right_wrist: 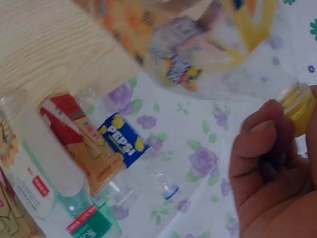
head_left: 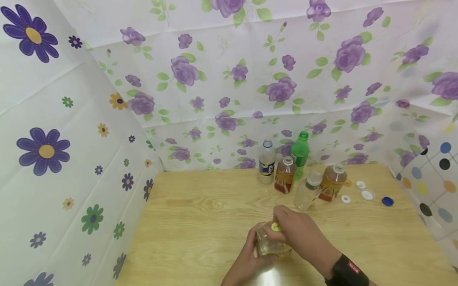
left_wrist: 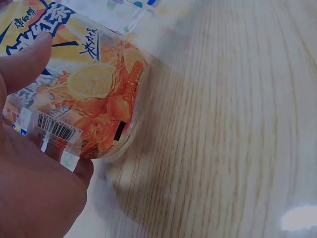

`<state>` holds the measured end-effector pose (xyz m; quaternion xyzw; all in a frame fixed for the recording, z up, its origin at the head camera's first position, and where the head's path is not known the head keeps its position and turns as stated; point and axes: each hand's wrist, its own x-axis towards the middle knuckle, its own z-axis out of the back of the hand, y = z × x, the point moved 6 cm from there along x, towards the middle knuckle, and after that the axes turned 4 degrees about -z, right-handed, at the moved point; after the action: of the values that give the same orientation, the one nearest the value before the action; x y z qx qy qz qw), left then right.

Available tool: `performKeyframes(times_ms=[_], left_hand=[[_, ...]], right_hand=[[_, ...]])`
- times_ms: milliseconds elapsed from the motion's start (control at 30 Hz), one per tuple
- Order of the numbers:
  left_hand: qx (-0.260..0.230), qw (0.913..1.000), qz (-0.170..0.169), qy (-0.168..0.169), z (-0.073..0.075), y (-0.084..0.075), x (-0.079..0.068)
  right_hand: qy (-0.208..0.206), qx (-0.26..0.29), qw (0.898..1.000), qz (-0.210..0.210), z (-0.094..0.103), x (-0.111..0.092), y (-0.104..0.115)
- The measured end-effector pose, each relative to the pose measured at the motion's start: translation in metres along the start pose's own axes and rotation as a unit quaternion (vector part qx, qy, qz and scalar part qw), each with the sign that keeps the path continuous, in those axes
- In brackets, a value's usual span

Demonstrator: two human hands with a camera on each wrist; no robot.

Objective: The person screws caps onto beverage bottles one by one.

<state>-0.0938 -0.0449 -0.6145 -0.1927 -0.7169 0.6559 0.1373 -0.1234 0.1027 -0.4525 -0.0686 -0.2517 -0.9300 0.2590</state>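
Risks first, left to right. Left hand [head_left: 247,256]: too light a hold could let the bottle [head_left: 266,242] swivel if the cap [head_left: 276,227] is twisted; too hard a squeeze could buckle the wall, which looks thin. Middle: the bottle is over the near part of the table [head_left: 193,222], between the hands; cannot tell whether its base touches down, and if unsupported it could tip. Right hand [head_left: 297,230]: fingers could slide off so small a cap; a wide elbow or knuckle swing could knock the clear bottle [head_left: 304,196] standing just beyond.

Fingers, same order. Left: curled round the bottle's body, thumb pressed on the label [left_wrist: 91,82], other fingers on the opposite side; parted only by the bottle's own thickness. Right: thumb and bent fingers close together, pinching the yellow cap, hardly any gap beyond the cap's width. Cap's seating on the neck: cannot tell.
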Motion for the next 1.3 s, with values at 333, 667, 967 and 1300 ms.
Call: performKeyframes(times_ms=[333, 667, 967, 1300], left_hand=[[0.045, 0.9989, -0.016, -0.001, -0.003, 0.002, -0.002], [0.134, 0.9879, -0.031, -0.071, -0.014, 0.002, -0.004], [0.203, 0.9748, -0.063, -0.068, -0.010, -0.006, 0.000], [0.193, 0.9720, -0.049, -0.125, -0.014, -0.008, 0.007]], right_hand=[[-0.001, -0.003, 0.998, 0.063, -0.006, -0.003, -0.003], [-0.124, -0.056, 0.986, 0.096, -0.004, -0.009, 0.000], [-0.127, -0.055, 0.988, 0.071, -0.007, -0.008, -0.001], [-0.117, -0.062, 0.991, 0.029, -0.009, -0.002, -0.005]])
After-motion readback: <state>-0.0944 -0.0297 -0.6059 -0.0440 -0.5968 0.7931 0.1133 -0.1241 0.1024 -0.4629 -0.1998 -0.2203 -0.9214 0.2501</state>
